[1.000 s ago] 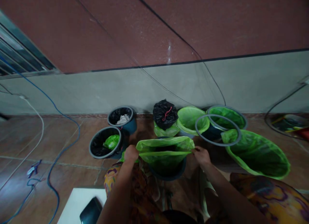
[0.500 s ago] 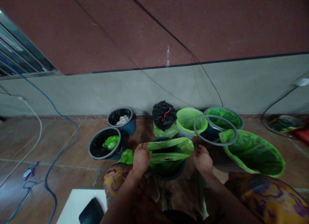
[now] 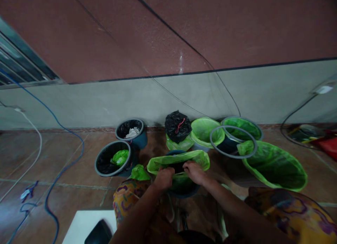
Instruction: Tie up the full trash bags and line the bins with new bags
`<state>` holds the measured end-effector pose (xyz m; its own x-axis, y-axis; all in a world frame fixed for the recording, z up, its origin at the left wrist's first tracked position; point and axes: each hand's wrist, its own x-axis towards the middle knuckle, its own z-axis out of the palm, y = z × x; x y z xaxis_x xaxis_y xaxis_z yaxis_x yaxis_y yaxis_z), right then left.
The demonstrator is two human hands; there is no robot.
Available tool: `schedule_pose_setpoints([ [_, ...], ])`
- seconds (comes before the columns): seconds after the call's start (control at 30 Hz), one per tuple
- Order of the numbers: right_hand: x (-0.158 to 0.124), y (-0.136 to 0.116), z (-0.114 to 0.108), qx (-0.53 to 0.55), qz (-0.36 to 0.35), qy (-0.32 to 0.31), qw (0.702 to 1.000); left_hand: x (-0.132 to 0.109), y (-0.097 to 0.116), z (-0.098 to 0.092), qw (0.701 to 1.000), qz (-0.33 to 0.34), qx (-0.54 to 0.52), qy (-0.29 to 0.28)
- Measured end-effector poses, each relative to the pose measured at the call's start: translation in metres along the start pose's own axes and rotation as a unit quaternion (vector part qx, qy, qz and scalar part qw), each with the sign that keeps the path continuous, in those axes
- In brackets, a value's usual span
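Note:
A green bin bag (image 3: 201, 157) sits in a dark blue bin (image 3: 184, 194) between my knees, its mouth spread above the rim. My left hand (image 3: 164, 177) is closed on the near edge of the bag's mouth. Just to the right, my right hand (image 3: 194, 171) also grips that edge, its fingertips curled over the opening. The inside of the bag is dark and partly hidden by my hands. Beside my left knee lies a crumpled green bag (image 3: 139, 173).
Two black-lined bins (image 3: 112, 172) stand at left. Behind are a tied black bag (image 3: 178, 126), a green-lined bin (image 3: 206, 130) and another (image 3: 242, 119). A loose grey ring (image 3: 255, 149) leans beside a large green-lined bin (image 3: 276, 163). A phone (image 3: 98, 232) lies on a white surface (image 3: 76, 224).
Both hands have come inward from the sides of the green bag to its near edge and closed on it. The bag's mouth is now wider open.

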<state>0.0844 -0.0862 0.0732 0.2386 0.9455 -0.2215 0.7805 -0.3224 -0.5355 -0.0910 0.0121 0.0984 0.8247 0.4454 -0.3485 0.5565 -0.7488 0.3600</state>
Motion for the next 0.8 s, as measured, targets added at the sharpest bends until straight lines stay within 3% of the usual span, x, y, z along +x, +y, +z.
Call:
schedule_pose_setpoints([
  [0.2, 0.006, -0.008, 0.008, 0.097, -0.016, -0.076, 0.992, -0.002, 0.006, 0.001, 0.999, -0.019, -0.022, 0.019],
  [0.33, -0.001, 0.000, 0.002, 0.177, -0.020, -0.095, 0.979, 0.002, 0.005, 0.000, 0.996, -0.070, -0.048, 0.030],
  [0.43, -0.006, 0.008, 0.000, 0.172, -0.025, -0.114, 0.978, 0.006, 0.003, 0.002, 0.992, -0.097, -0.075, 0.025],
  [0.57, -0.005, 0.012, 0.004, 0.198, -0.029, -0.101, 0.975, 0.014, 0.005, 0.005, 0.987, -0.063, -0.149, 0.021],
  [0.67, -0.003, 0.012, 0.005, 0.283, -0.051, -0.098, 0.953, 0.020, 0.008, 0.009, 0.967, -0.012, -0.254, -0.001],
  [0.8, -0.003, 0.009, -0.002, 0.333, -0.075, -0.084, 0.936, 0.025, 0.013, 0.016, 0.919, -0.002, -0.394, -0.032],
])
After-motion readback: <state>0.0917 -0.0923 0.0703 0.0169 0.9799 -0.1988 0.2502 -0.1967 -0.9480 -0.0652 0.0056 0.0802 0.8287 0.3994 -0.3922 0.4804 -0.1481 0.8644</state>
